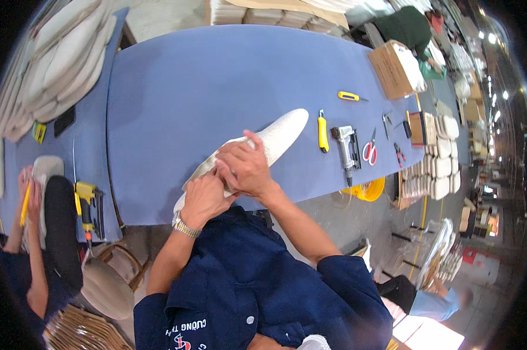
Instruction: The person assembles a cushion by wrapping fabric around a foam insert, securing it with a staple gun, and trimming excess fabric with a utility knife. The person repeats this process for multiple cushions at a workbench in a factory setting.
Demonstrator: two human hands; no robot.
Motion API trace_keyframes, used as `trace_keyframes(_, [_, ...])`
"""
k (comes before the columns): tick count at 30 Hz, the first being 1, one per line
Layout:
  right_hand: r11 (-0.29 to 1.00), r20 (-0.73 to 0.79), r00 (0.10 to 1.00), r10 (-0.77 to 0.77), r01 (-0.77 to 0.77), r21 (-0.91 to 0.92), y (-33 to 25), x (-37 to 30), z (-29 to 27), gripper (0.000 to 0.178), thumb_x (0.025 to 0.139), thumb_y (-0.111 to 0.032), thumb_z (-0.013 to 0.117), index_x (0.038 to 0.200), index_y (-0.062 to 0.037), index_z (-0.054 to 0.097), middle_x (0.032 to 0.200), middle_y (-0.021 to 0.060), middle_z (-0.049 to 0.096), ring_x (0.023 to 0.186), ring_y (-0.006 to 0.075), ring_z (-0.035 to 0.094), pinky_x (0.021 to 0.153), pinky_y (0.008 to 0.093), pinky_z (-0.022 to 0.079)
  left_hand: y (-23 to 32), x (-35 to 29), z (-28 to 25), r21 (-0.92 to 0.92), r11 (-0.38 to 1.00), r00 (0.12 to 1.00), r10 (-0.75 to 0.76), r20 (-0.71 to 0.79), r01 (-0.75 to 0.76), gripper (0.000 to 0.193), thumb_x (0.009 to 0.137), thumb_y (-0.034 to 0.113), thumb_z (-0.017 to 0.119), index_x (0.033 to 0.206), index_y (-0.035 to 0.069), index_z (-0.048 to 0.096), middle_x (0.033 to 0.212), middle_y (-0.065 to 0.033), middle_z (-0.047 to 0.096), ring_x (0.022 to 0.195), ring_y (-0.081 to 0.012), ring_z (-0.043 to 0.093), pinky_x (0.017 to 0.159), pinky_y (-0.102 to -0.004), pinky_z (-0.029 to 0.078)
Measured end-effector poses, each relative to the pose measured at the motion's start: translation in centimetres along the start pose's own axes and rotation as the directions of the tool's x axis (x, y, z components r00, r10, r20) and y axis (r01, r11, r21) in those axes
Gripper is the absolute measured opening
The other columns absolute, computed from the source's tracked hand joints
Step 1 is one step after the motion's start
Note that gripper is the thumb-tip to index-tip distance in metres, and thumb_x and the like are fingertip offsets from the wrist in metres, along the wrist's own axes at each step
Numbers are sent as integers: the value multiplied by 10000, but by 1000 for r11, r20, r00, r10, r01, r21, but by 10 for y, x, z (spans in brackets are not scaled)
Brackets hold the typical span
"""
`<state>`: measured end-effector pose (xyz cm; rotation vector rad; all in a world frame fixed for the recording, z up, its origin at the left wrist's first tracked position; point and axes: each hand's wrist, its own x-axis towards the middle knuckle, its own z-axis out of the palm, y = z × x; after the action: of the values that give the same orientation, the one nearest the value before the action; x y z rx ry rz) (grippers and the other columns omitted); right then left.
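Note:
A cream upholstered seat pad [287, 129] stands tilted at the near edge of the blue-covered table [217, 76], its long rounded end pointing far right. My left hand [203, 199], with a metal watch on the wrist, is closed on the pad's near edge. Right beside it, my right hand [244, 166] grips the same edge from above, fingers bent and thumb close to the left hand. The fingertips and whatever fabric they pinch are partly hidden. To the right of the pad lies a yellow utility knife [323, 133].
Farther right lie a yellow screwdriver [348, 95], a staple gun [346, 153], scissors [369, 153], red-handled pliers [399, 155] and a cardboard box [387, 71]. A yellow bucket [373, 190] stands below the edge. At left, a co-worker's hands [31, 192] work near a yellow staple gun [86, 201] and stacked pads [71, 52].

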<state>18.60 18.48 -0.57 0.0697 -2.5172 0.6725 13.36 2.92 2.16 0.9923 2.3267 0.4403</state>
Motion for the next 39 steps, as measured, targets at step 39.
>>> trace_keyframes(39, [757, -299, 934, 194, 51, 651, 51, 165, -101, 599, 1115, -356, 334, 873, 7, 744, 887, 116, 688, 897, 231, 582, 860, 370, 444, 92, 63, -100, -230, 705, 560, 279, -780, -671, 898, 939, 279, 720, 1571, -95, 204, 1466, -368, 469, 1336, -471, 531, 1092, -457, 458])
